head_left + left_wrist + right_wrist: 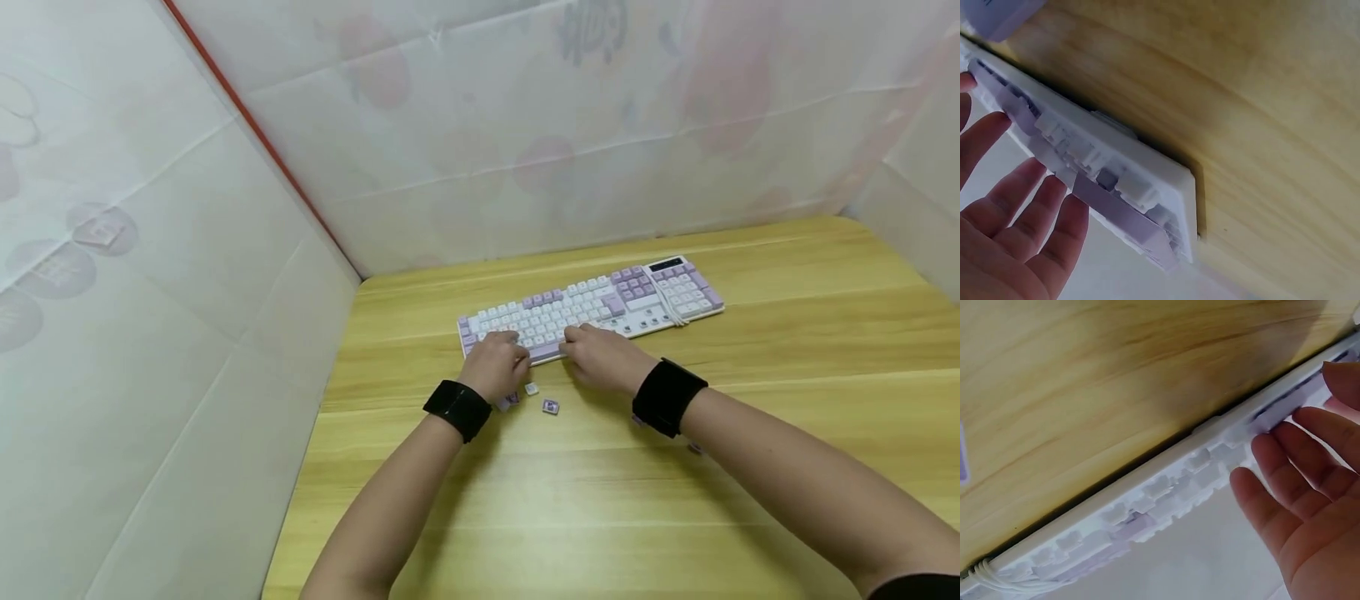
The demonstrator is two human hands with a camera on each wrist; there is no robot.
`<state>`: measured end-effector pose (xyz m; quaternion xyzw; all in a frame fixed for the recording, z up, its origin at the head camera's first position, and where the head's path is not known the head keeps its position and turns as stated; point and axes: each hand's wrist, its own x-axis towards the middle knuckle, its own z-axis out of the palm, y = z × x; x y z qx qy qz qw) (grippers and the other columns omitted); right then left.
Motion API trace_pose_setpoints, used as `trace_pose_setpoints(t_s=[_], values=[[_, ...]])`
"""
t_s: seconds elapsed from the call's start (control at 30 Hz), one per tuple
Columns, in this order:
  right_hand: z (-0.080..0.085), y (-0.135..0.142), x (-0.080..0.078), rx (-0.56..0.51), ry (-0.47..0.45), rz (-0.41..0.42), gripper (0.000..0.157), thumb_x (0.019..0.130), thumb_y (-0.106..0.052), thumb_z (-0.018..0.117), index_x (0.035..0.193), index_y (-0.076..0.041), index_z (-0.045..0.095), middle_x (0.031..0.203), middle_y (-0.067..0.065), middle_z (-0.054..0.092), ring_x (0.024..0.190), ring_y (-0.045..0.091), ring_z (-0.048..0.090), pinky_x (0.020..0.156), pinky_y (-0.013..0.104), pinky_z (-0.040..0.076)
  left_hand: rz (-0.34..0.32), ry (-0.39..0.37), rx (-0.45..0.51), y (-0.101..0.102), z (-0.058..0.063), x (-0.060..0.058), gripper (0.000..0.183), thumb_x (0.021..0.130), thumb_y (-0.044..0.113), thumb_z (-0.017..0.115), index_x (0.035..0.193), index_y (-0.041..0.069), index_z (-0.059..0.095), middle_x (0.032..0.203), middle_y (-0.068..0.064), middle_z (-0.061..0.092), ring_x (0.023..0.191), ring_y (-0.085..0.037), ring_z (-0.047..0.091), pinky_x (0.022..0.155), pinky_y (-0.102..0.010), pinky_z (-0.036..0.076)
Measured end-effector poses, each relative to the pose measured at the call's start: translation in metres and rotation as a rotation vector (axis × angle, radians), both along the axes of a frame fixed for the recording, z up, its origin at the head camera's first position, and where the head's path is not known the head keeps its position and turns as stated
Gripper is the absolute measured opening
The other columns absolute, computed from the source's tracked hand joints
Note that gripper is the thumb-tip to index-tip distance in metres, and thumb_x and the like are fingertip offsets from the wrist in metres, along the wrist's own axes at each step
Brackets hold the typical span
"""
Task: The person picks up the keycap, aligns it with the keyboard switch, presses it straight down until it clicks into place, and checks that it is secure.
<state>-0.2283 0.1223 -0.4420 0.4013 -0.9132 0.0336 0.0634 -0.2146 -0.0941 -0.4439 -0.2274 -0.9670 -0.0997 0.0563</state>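
A white-and-purple keyboard [558, 317] lies across the wooden table, with both hands at its front edge. My left hand [495, 365] is at the left end of the long purple space bar [545, 351]; the thumb and index finger pinch that end, as the left wrist view shows. At the bar's other end, my right hand [603, 358] holds it between thumb and index finger. In the right wrist view the remaining fingers [1285, 456] curve loosely over the keys. Bare key switches [628, 327] show in the front row, right of the right hand.
Loose keycaps lie on the table before the keyboard: a purple one [551, 407], a white one [532, 388], and others partly under the wrists. A white cable bundle [667, 302] rests across the keyboard's right part. Pale sheeting [540, 125] hangs behind the table [525, 517].
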Motion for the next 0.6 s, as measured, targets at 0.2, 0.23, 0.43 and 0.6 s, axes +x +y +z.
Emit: trace_pose_setpoints(t_s=[0.2, 0.23, 0.43, 0.6], values=[[0.002, -0.006, 0.005, -0.076, 0.11, 0.036, 0.008, 0.082, -0.014, 0.069, 0.089, -0.01, 0.07, 0.086, 0.003, 0.056, 0.071, 0.017, 0.052, 0.06, 0.031, 0.047, 0.057, -0.005, 0.081, -0.012, 0.006, -0.001, 0.018, 0.091, 0.026, 0.06, 0.099, 0.017, 0.074, 0.105, 0.001, 0.069, 0.101, -0.018, 0.063, 0.086, -0.032, 0.051], [0.002, -0.008, 0.006, -0.098, 0.126, 0.055, 0.007, 0.082, -0.015, 0.07, 0.087, -0.01, 0.07, 0.083, 0.003, 0.057, 0.069, 0.017, 0.053, 0.059, 0.03, 0.047, 0.073, 0.001, 0.087, -0.015, 0.007, -0.002, 0.018, 0.091, 0.024, 0.06, 0.099, 0.016, 0.074, 0.104, 0.001, 0.069, 0.1, -0.017, 0.063, 0.085, -0.031, 0.052], [-0.001, -0.025, 0.016, -0.127, 0.064, 0.191, 0.004, 0.085, -0.017, 0.067, 0.087, -0.013, 0.07, 0.077, -0.003, 0.056, 0.065, 0.01, 0.051, 0.059, 0.025, 0.048, 0.158, -0.006, 0.145, -0.034, 0.011, -0.004, 0.017, 0.088, 0.018, 0.064, 0.102, 0.014, 0.073, 0.104, -0.002, 0.07, 0.096, -0.016, 0.064, 0.074, -0.031, 0.054], [-0.001, -0.034, 0.022, -0.097, -0.043, 0.215, 0.003, 0.086, -0.015, 0.065, 0.085, -0.016, 0.068, 0.079, -0.005, 0.056, 0.067, 0.007, 0.05, 0.06, 0.023, 0.046, 0.204, -0.028, 0.183, -0.039, 0.013, -0.004, 0.018, 0.086, 0.014, 0.065, 0.102, 0.014, 0.073, 0.102, -0.002, 0.069, 0.097, -0.017, 0.064, 0.075, -0.033, 0.054]])
